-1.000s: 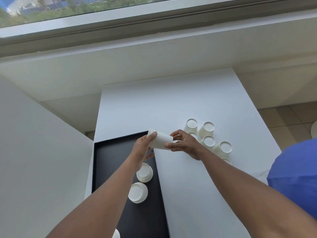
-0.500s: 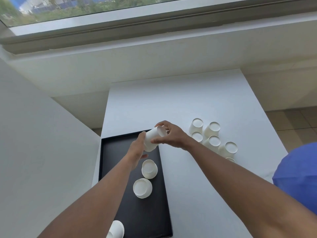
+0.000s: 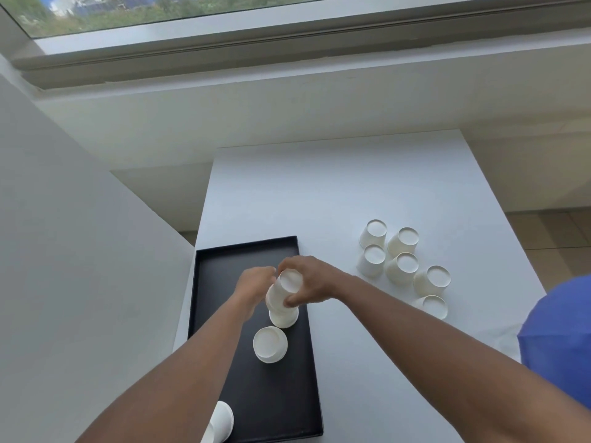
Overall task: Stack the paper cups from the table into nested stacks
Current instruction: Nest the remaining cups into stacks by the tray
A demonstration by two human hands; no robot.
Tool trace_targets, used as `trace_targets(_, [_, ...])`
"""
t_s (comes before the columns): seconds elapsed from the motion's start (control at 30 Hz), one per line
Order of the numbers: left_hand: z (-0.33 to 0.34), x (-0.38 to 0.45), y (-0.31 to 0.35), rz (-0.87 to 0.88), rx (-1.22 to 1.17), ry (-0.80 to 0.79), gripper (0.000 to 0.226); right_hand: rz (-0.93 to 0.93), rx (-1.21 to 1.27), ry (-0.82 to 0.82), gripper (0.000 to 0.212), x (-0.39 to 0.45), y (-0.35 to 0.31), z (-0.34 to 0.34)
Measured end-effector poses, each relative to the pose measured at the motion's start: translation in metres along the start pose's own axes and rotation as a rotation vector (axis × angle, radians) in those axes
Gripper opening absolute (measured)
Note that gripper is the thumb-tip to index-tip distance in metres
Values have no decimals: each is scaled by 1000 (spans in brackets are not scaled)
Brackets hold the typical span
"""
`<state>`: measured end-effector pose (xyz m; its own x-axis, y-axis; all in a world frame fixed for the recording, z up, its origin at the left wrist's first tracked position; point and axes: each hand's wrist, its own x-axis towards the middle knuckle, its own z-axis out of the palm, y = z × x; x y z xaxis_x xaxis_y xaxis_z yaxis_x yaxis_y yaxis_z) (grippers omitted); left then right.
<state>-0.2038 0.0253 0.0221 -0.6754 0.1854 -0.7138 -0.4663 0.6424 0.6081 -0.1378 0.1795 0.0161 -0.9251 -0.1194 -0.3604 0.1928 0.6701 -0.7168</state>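
Both my hands hold a white paper cup (image 3: 284, 290), turned bottom up, over the black tray (image 3: 224, 260). My right hand (image 3: 315, 281) wraps its right side and my left hand (image 3: 254, 282) touches its left side. It sits on or just above an upside-down cup stack (image 3: 283, 318) on the tray; contact is hidden. A second upside-down stack (image 3: 270, 344) stands nearer me, and a third (image 3: 220, 422) at the tray's front left corner. Several loose upside-down cups (image 3: 401, 263) cluster on the white table (image 3: 319, 187) to the right.
A white wall panel (image 3: 80, 251) runs close along the tray's left side. A window ledge (image 3: 287, 100) rises behind the table. A blue sleeve (image 3: 559, 340) shows at the right edge. Tiled floor (image 3: 550, 231) lies beyond the table's right edge.
The held cup went from lying sideways to bottom up. Both hands carried it left from the table edge and lowered it over the tray's rear stack.
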Motion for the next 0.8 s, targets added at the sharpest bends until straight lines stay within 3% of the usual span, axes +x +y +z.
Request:
trace_targets(0.23, [2, 9, -11, -53, -66, 31, 25, -30, -227, -75, 65, 9, 0, 22])
trace_targets(0.5, [5, 12, -20, -81, -64, 11, 24, -15, -215, -113, 70, 9, 14, 34])
trace_targets(0.7, [7, 24, -23, 52, -55, 91, 4, 5, -159, -49, 66, 1, 31, 25])
trace_targets(0.8, [14, 25, -15, 143, -41, 176, 11, 53, -149, 15, 61, -6, 45, 16])
